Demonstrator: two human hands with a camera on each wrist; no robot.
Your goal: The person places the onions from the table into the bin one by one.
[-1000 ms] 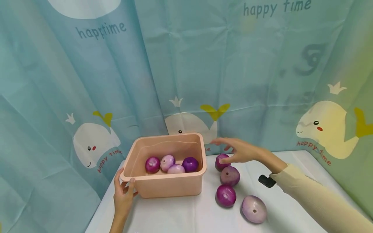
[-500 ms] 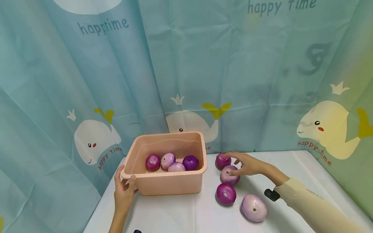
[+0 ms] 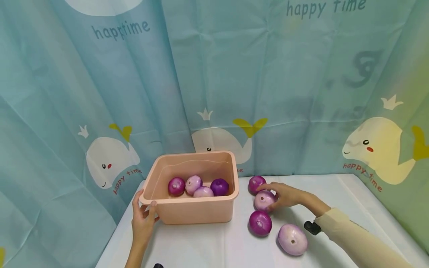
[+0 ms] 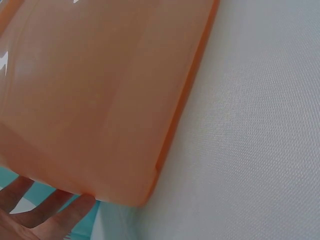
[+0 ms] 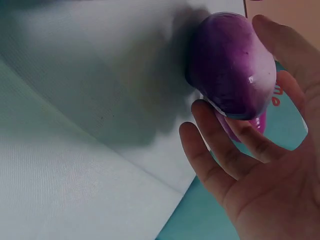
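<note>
Left hand (image 3: pixel 142 227) has the near-left corner of a pink plastic bin (image 3: pixel 196 213), fingers (image 4: pixel 75 214) curled against the side and thumb at the front, so that's a pinch on the bin. Inside, right of those fingers, there's a magenta onion (image 3: pixel 176 186), then a lilac-and-white onion (image 3: pixel 194 184), another pale onion (image 3: pixel 203 192) just in front of it, and a dark purple onion (image 3: pixel 219 187) farthest from them.

Right of the bin, on the white table (image 3: pixel 191 245), a deep magenta onion (image 3: pixel 256 184) sits just beyond the right fingers. Those belong to the right hand (image 3: pixel 285 195), and they're bent around a dusty purple onion (image 3: pixel 263 201), index on the far side, thumb on the near side, pinching it lightly; can't tell how firmly. A bright magenta onion (image 3: pixel 260 223) is right in front of that thumb. One big pinkish-white onion (image 3: pixel 292 239) sits closer to the camera and right of the fingertips, not touching them. Past the fingers, at the wrist: cream sleeve (image 3: pixel 362 238), small black gadget (image 3: pixel 312 227).
</note>
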